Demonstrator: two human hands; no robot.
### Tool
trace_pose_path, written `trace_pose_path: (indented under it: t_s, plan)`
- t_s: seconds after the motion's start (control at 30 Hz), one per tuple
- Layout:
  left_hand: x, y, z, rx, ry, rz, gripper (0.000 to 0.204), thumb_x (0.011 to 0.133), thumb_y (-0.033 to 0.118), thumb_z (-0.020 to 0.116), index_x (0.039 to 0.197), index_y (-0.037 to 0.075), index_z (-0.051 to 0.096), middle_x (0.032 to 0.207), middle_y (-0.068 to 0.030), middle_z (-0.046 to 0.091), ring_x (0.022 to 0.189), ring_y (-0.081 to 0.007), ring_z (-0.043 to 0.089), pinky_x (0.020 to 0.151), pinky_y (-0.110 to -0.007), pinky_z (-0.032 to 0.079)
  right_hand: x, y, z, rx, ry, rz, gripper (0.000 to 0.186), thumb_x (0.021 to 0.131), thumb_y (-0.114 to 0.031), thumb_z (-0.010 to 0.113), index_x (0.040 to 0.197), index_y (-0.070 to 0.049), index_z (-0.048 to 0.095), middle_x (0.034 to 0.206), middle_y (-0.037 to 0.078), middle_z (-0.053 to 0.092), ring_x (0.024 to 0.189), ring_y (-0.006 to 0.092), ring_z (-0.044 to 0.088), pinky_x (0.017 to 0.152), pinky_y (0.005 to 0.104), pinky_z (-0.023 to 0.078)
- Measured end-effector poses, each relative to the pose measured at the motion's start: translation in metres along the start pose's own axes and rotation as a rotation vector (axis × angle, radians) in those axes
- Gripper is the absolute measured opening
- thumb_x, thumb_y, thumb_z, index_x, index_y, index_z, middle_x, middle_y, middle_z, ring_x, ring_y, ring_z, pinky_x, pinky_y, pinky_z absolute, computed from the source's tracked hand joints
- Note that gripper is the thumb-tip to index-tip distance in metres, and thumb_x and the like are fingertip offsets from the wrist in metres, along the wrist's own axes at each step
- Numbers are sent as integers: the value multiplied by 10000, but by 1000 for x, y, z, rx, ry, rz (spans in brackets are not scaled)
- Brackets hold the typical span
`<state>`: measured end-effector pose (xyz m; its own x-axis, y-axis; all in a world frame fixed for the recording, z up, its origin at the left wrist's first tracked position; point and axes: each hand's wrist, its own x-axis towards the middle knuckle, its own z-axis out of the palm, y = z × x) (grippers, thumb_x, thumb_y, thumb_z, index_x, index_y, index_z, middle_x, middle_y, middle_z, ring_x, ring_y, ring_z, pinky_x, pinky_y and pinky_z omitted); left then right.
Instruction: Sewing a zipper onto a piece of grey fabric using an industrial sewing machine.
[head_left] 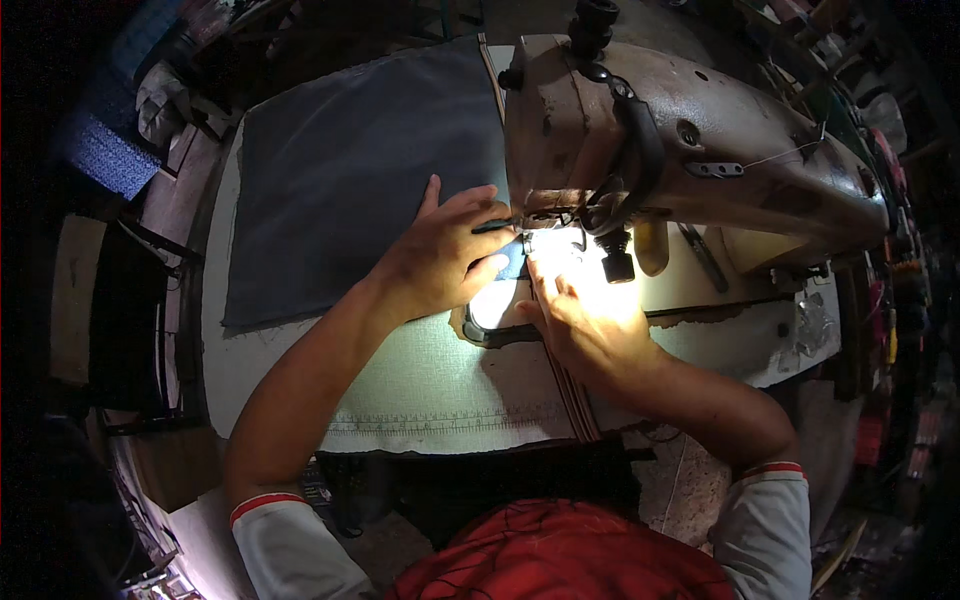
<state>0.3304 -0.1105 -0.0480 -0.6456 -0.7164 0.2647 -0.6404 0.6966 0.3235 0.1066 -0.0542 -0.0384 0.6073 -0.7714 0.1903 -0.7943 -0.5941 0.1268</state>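
Note:
My left hand [445, 245] lies palm down with its fingers spread, one raised off the cloth. Its thumb and nearest fingers rest around a small blue cloth piece [513, 262] beside the sewing machine's needle area. A slim dark thing [490, 227] shows between two of these fingers; its kind is unclear. My right hand [590, 320] has its fingers stretched down onto the work, thumb apart, under bright lamp glare. A brown striped strip [575, 405] runs beneath that hand toward the needle. Glare and fingers hide the needle and presser foot. Dark grey cloth [350, 190] spreads flat beyond my left hand.
The worn sewing machine [690, 140] stands over the right of the pale table [400, 390], which has a ruler marking [430, 422] near its front edge. A dark metal tool [703, 258] lies under the machine arm. Clear plastic [815, 325] lies at the table's right end.

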Motion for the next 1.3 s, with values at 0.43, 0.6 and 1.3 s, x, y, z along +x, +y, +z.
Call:
trace_pose_path:
  t_s: [0.43,0.6,1.3]
  plan:
    - [10,9,-9,64,-125,-89,402,908,146,594,1305,81,585,1428,-50,490,1452,-258,323,1138,-721,178,-5,-4,-3,156,31,19,415,950,-246,611,1279,3,572,999,121,651,822,244,655,669,339,528]
    - [15,-1,-6,56,-129,-47,417,914,152,593,1326,94,571,1457,-18,470,1452,-253,320,1133,-740,159,-5,-7,-4,123,14,24,405,944,-211,608,1282,9,571,1010,131,649,877,256,650,691,349,532]
    - [18,-11,-1,90,-72,-58,353,915,153,627,1266,114,616,1426,-1,505,1433,-249,358,1135,-741,154,0,-7,3,187,51,13,401,925,-121,596,1288,44,558,1068,194,628,981,339,612,822,400,522]
